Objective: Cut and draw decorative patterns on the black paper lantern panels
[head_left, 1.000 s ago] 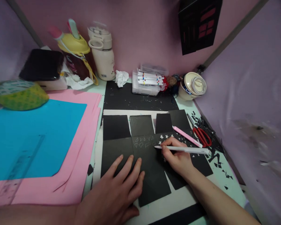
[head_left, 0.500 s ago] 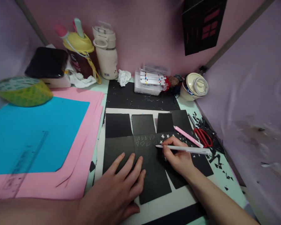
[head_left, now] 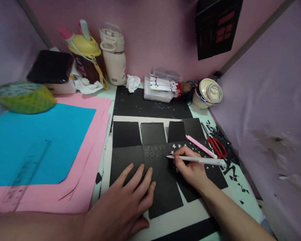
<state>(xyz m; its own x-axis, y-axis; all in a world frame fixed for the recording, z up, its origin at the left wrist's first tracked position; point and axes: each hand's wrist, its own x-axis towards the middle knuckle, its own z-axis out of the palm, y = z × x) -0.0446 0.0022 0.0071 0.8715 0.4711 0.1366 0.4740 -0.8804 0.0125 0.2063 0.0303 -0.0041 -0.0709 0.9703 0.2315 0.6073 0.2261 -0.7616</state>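
Observation:
Pinched in my right hand (head_left: 190,167) is a white pen (head_left: 203,160), its tip at the black cardstock (head_left: 163,187) beside rows of small outlined shapes (head_left: 155,150). Cut-out stars (head_left: 174,146) show in the panel to the right of those outlines, partly covered by my right hand. My left hand (head_left: 132,194) lies flat with its fingers spread over the lower left of the cardstock. Just beyond my right hand rest a pink pen-shaped tool (head_left: 202,146) and red-handled scissors (head_left: 217,147).
Black paper scraps (head_left: 233,172) litter the right edge. At the back stand a marker box (head_left: 160,88), a cream bottle (head_left: 114,63) and a cream cup (head_left: 202,98). Blue paper (head_left: 65,134), a clear ruler (head_left: 27,170) and a tape roll (head_left: 27,100) lie left. A black paper house (head_left: 208,36) hangs above.
Almost nothing differs. The pen tip stays by the outlined shapes, and my left hand keeps its place on the cardstock.

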